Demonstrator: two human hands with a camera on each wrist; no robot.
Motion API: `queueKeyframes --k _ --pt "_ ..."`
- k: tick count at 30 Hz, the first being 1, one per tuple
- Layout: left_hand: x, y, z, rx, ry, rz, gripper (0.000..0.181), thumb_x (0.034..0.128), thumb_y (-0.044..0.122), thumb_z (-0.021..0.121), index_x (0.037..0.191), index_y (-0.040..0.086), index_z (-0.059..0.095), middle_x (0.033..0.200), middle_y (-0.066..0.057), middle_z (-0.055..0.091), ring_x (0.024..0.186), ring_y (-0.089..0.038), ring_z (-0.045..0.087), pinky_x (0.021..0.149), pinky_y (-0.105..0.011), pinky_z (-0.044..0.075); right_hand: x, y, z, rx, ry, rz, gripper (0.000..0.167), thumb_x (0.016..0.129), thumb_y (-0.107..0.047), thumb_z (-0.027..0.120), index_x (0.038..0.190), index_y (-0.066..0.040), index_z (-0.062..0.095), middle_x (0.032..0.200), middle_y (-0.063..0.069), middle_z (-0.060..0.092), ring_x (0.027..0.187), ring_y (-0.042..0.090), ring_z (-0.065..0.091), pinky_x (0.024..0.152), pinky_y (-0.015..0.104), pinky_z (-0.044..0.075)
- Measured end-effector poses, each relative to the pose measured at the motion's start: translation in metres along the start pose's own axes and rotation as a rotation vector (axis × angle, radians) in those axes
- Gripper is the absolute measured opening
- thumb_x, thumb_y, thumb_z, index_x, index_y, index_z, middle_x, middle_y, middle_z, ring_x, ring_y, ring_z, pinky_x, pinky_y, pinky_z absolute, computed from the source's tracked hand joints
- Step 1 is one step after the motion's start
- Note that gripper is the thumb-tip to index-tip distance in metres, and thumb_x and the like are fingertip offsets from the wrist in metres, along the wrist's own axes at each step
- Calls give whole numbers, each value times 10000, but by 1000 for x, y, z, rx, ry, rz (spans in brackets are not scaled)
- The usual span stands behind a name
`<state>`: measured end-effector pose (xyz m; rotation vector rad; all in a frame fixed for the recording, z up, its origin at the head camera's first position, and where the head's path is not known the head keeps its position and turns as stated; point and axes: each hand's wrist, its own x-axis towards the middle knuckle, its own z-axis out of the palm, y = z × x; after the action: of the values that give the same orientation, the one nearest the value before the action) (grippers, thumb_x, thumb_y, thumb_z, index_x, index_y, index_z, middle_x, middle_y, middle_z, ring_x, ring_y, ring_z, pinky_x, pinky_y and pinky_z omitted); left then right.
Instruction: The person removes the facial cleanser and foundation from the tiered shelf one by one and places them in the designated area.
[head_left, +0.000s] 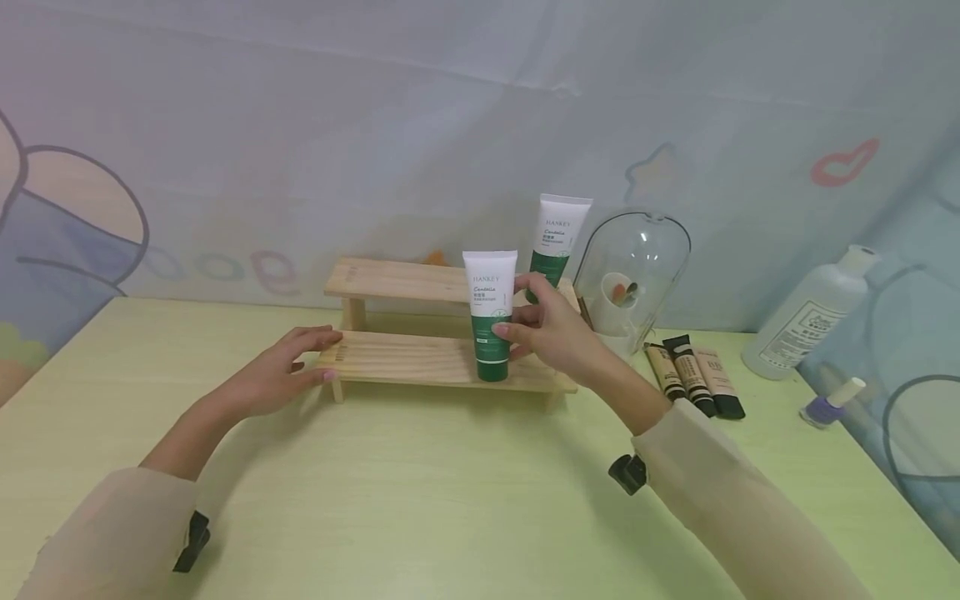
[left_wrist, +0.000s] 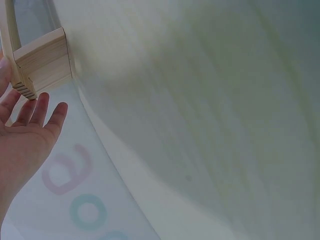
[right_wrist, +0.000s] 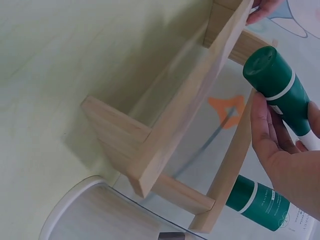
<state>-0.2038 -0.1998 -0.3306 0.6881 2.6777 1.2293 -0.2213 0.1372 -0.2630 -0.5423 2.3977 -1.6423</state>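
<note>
A two-step wooden stand (head_left: 420, 357) stands at the back of the table. My left hand (head_left: 270, 377) holds the left end of its lower step, thumb at the front edge and fingers towards the back; the left wrist view shows the wooden step end (left_wrist: 24, 82) at the fingertips. With thumb and fingers, my right hand (head_left: 553, 329) grips a white and green cosmetic tube (head_left: 491, 312), cap down. In the right wrist view, the held tube's green cap (right_wrist: 270, 72) is off the wood. A second matching tube (head_left: 557, 237) stands cap-down on the upper step's right end.
Right of the stand is a clear dome (head_left: 660, 258) with a white cup (head_left: 617, 292) inside. Several small cosmetic tubes (head_left: 693, 375) lie beside it. Farther right are a white bottle (head_left: 813, 317) and a purple nail polish bottle (head_left: 825, 408). A printed cloth (head_left: 450, 125) hangs behind.
</note>
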Motion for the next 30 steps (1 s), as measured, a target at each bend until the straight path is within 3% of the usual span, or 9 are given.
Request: queueKeyframes --k 12,17,30 --pt "1 -2 0 -1 1 -4 575 935 228 537 1385 -43 304 1427 -254 188 1261 -435 254 995 -619 234 -16 15 -10 -43 -69 71 451 870 27 581 1234 -37 323 1057 242 612 876 280 634 701 414 549" --pt "1 -1 0 2 0 1 576 934 232 539 1386 -38 306 1426 -253 193 1257 -431 261 993 -614 244 -23 27 -15 -10 -107 99 502 870 48 567 1291 -46 310 1064 238 600 860 274 632 691 430 548" --pt "0 0 0 -5 1 -2 565 937 220 536 1381 -46 309 1424 -255 194 1257 -434 258 996 -610 244 -42 45 -24 -3 -122 216 397 885 52 536 1201 -38 314 1081 266 562 843 284 617 674 431 552"
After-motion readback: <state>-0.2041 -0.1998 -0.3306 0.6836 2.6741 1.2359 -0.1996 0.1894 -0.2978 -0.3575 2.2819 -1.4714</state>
